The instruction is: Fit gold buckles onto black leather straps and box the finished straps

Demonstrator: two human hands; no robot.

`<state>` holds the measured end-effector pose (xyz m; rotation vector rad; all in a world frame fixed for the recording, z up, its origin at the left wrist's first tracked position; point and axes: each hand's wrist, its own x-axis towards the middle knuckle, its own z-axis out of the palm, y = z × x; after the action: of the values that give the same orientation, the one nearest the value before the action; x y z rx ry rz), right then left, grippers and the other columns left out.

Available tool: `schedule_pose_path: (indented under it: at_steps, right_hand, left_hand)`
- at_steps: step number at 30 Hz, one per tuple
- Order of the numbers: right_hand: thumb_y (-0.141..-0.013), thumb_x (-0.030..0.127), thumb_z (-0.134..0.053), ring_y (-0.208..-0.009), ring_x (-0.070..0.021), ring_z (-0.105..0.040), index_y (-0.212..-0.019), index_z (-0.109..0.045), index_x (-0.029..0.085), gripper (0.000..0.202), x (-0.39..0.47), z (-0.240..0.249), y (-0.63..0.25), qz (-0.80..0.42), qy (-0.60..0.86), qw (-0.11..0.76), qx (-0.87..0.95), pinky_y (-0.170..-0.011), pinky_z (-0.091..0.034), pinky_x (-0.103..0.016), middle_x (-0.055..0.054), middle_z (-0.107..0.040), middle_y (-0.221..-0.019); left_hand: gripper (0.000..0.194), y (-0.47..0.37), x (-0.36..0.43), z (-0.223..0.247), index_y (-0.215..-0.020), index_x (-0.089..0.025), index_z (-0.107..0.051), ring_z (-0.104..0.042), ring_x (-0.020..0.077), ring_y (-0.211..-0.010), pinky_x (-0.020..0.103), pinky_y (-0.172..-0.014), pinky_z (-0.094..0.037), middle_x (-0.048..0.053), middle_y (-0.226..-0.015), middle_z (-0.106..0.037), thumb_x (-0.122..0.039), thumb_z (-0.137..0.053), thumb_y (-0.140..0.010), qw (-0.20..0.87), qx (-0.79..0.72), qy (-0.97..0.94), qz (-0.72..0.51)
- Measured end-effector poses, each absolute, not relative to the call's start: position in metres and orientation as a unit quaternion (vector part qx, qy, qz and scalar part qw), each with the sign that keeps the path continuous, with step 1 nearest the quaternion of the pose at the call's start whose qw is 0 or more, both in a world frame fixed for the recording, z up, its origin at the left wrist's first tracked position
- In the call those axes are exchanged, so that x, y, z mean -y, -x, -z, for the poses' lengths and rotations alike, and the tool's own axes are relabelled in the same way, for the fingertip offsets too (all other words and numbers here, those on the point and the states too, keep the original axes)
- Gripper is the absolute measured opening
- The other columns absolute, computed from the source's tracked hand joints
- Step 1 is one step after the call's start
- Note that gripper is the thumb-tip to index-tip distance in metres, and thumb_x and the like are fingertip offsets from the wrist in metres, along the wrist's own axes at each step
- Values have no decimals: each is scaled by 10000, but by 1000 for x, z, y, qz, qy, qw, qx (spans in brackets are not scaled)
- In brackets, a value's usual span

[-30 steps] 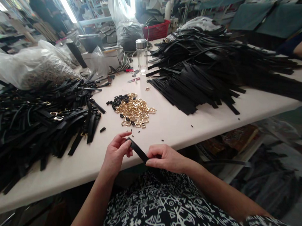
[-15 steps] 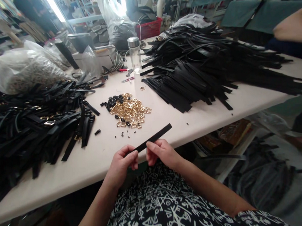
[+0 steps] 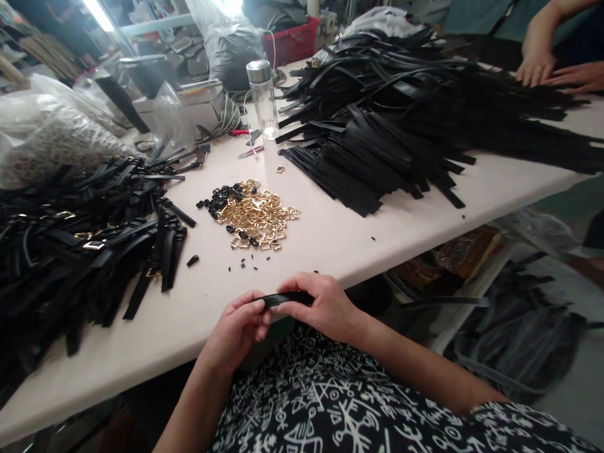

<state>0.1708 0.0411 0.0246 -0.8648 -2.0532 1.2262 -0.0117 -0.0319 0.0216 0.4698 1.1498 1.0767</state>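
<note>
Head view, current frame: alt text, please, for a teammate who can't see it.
The left hand and right hand hold a black strap near the front edge of a pale table. Beyond lie gold-coloured buckles and small black pieces, between a left heap of black straps and a right one, with a co-worker's hand at its far end.

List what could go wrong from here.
The strap, held by the left hand and right hand near the table edge, might slip and drop. Gold buckles lie partly mixed with black pieces, so the wrong one could be grabbed. The clear bottle stands near piled straps; shifting them might topple it.
</note>
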Motion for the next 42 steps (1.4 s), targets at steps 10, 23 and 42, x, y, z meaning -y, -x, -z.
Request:
schedule_pose_path:
  at_steps: [10, 23, 42]
  right_hand:
    - [-775, 206, -696, -766, -140, -646, -886, -696, 183, 113, -39, -28, -163, -552, 364, 270, 700, -728, -485, -270, -1, -728, -834]
    - [-790, 168, -650, -736, -143, -627, -806, -689, 181, 44, -45, -23, -160, -516, 337, 279, 737, -706, -457, -266, -5, -710, -779]
    - [-788, 155, -671, -781, -135, -642, -935, -683, 190, 151, -40, -19, -162, -567, 321, 290, 701, -724, -493, -260, 8, -717, -857]
  left_hand:
    - [270, -3, 33, -16, -741, -126, -635, -446, 48, -398, 155, -390, -342, -31, -524, -560, -365, -753, -704, 668, -509, -159, -519]
    - [221, 10, 38, -21, -1022, -263, -762, -658, 201, -905, 295, -778, -520, 62, -1036, -706, -269, -711, -807, 347, -637, -485, -488]
    - [242, 8, 38, -17, -877, -180, -637, -615, 106, -593, 214, -626, -497, -31, -665, -648, -314, -784, -740, 510, -580, -251, -584]
